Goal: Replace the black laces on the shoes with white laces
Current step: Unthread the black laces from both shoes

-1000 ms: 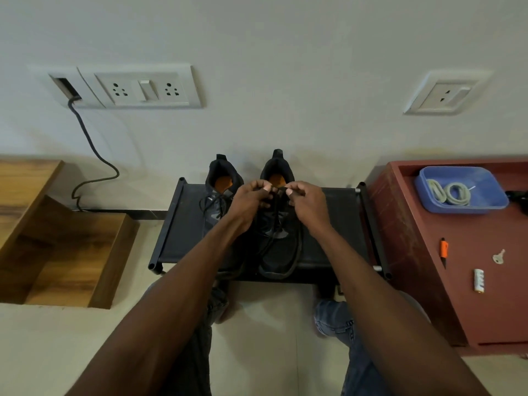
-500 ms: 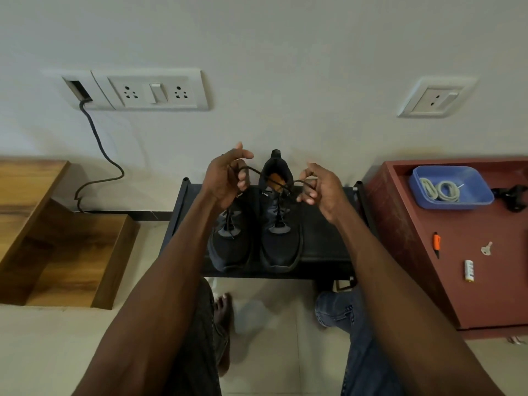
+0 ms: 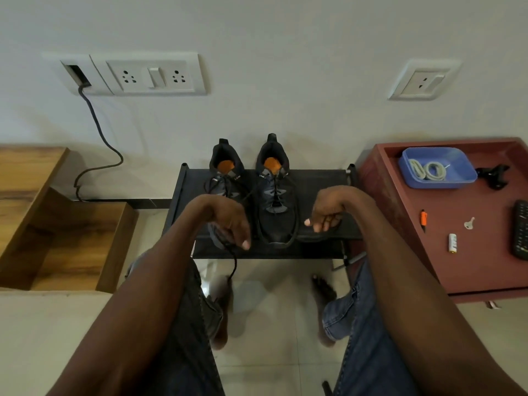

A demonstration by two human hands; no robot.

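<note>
Two black shoes with orange insoles stand side by side on a low black rack (image 3: 314, 181): the left shoe (image 3: 225, 172) and the right shoe (image 3: 275, 204). The right shoe's black lace (image 3: 248, 195) is untied and runs out to both sides. My left hand (image 3: 228, 221) holds one lace end in curled fingers in front of the left shoe, and the end dangles below the rack. My right hand (image 3: 325, 212) grips the other lace end right of the right shoe. White laces (image 3: 428, 171) lie coiled in a blue tray (image 3: 460, 164).
A dark red table (image 3: 400, 201) on the right carries the blue tray, a black clip (image 3: 493, 174), an orange-tipped pen (image 3: 423, 218), a key (image 3: 468, 223), a small white object (image 3: 452, 242) and a remote (image 3: 521, 230). Wooden steps (image 3: 57, 224) stand left. My knees and bare feet are below the rack.
My hands first met at the right shoe's knot, then pulled apart with the lace ends. Now both have drawn down and toward me, and the lace is loose.
</note>
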